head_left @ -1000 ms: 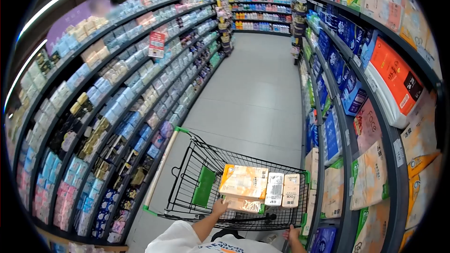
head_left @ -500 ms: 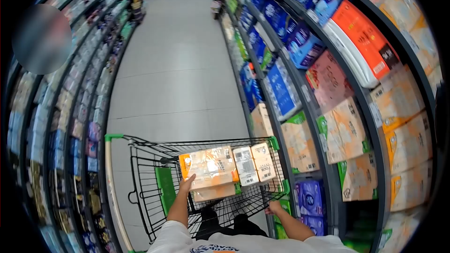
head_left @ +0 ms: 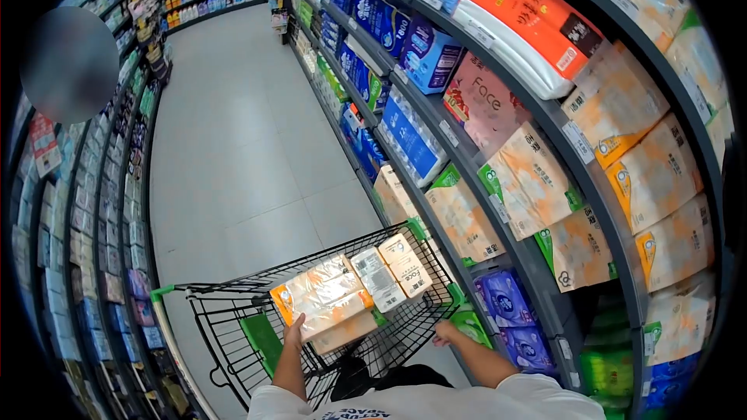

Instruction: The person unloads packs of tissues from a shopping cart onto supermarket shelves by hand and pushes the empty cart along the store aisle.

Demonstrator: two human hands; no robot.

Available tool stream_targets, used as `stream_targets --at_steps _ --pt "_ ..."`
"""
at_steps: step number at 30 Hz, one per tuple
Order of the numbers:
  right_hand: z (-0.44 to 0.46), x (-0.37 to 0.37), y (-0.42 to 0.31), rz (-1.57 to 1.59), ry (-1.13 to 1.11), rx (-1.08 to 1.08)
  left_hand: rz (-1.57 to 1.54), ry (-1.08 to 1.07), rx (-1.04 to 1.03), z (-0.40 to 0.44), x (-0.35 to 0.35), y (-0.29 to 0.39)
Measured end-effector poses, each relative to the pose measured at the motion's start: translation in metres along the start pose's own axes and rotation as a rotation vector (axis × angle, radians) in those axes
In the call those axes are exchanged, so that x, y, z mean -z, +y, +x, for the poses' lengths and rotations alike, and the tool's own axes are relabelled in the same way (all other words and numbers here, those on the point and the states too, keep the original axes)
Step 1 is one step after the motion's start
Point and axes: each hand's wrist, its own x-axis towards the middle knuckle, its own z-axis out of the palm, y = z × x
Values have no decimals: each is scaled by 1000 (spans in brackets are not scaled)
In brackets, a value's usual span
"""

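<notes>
One green-trimmed wire shopping cart (head_left: pixel 262 342), containing an orange-ended tissue pack (head_left: pixel 323 295) atop another. My left hand (head_left: pixel 293 334) touches its near edge, grip tightness unclear to me; my right hand (head_left: pixel 445 334), loosely curled, is beside the cart.

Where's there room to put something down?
The floor beyond the cart, between left shelves and right shelves. Some bare wire shows between tissue packs and right hand. It's crowded where those packs touch and along the right shelves.
</notes>
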Motion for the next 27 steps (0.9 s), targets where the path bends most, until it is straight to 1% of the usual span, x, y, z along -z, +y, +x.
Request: stream_targets --at_steps 1,2,4,6,7,8,10,11,12,13,15,16,18,19,20,21,22,23,24,25,26,27 --pt "3 -1 2 28 -13 7 5 0 34 -3 0 1" --pt "5 -3 3 11 -1 7 16 -2 9 -13 -4 5" --pt "7 -7 4 26 -8 25 -132 -103 102 -35 -8 17" --pt "6 -6 7 0 -15 135 -145 -180 134 -30 7 14" --pt "13 -5 10 -98 -28 215 -152 -200 147 -38 6 20" --pt "16 -5 11 -88 -39 244 -161 -213 110 -46 3 24" --pt "14 2 5 -38 -112 165 -131 -193 22 -47 5 28" --pt "9 7 2 -56 -118 197 -97 -81 21 -55 -1 34" --pt "-12 15 0 -129 -66 223 -117 -68 -10 -64 -11 39" --pt "-35 21 -4 -201 -14 249 -15 87 -101 -74 -23 44" --pt "-70 30 -13 -293 -32 315 168 416 -281 -97 -50 54" --pt "-79 36 -18 -371 -41 343 139 432 -297 -108 -62 60" --pt "-34 14 -23 -357 -9 538 655 636 -373 -166 -104 88" --pt "-39 9 -40 -177 -232 598 603 671 -388 -203 -131 100" --pt "-53 -12 -52 35 -466 623 827 718 -488 -239 -155 116" --pt "-76 -18 -63 45 -583 619 1061 764 -584 -265 -173 126" --pt "-104 -18 -75 57 -703 614 1057 786 -593 -278 -182 132" --pt "-127 -19 -85 52 -720 629 1077 762 -719 -288 -187 137" --pt "-148 -19 -92 -27 -870 628 1102 733 -840 -301 -195 142" --pt "-164 -22 -102 -106 -1021 623 1124 797 -1037 -327 -212 148" --pt "-175 -27 -113 -104 -1042 630 1141 812 -1040 -336 -220 155" --pt "-185 -30 -121 -20 -1209 574 1095 770 -1125 -342 -226 160"
